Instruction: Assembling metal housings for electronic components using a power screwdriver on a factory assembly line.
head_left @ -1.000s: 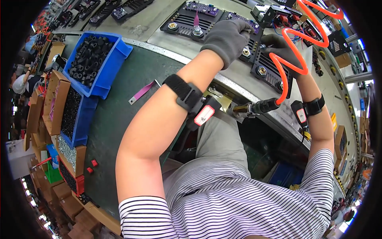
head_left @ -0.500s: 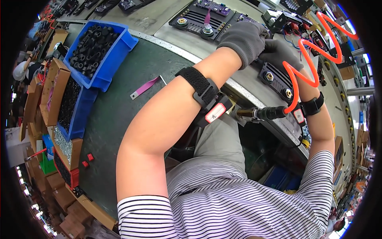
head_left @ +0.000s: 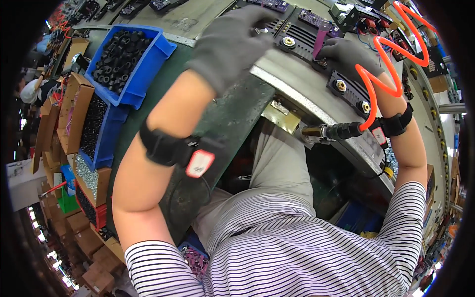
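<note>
My left hand [head_left: 232, 47], in a grey glove, is raised over the near edge of the metal bench. It is slightly blurred; its bent fingers reach over a black slotted unit, with a gap to the thumb and nothing seen between. My right hand [head_left: 349, 57], also gloved, has its fingertips closed at the lower end of an upright purple strip [head_left: 320, 40] on the middle slotted unit [head_left: 297, 42]. The exact grip is partly hidden. A brass nut [head_left: 288, 42] sits on that unit's corner. Nearer my right wrist lies another black slotted unit [head_left: 349, 91] with brass nuts.
An orange coiled hose [head_left: 368, 94] runs past my right forearm to a pneumatic tool [head_left: 329, 132] at the bench edge. On the left stand a blue bin [head_left: 131, 81] of black caps, another blue bin [head_left: 106, 143] and cardboard boxes [head_left: 76, 119]. Wired units [head_left: 363, 24] stand behind.
My left hand has swung left and away from my right hand, which stays near the units. The upright purple strip beside my right hand now shows. The strip on the green mat is no longer visible.
</note>
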The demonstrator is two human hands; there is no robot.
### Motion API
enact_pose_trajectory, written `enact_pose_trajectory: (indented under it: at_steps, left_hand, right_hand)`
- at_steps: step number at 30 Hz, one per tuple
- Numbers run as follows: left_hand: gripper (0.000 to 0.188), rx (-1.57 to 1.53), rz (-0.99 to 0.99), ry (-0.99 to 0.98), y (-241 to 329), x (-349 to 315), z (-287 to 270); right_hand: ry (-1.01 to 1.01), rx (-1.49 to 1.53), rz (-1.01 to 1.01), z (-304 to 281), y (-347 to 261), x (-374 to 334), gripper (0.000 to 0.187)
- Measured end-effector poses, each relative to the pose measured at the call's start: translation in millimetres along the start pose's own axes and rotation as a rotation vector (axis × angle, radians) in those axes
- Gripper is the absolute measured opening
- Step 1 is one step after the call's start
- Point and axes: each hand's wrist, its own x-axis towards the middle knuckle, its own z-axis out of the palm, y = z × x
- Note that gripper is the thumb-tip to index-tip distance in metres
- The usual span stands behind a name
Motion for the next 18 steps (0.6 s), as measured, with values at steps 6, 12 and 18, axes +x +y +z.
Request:
enact_pose_trajectory:
  at_steps: [6,12,18]
  left_hand:
    - [0.035,0.080,-0.297,0.054,-41.3,-90.2,-73.2]
    - [0.031,0.116,-0.629,0.118,-75.6,-173.4,-80.3]
    - [0.027,0.256,-0.566,0.216,-87.0,-198.3,-54.0]
  right_hand:
    - [-0.037,0.153,0.206,-8.6,-9.7,0.1,0.024]
    - [-0.018,0.033,0.313,7.2,-14.2,3.3,0.020]
    - [0.037,-0.254,0.173,22.1,-12.9,-1.4,0.022]
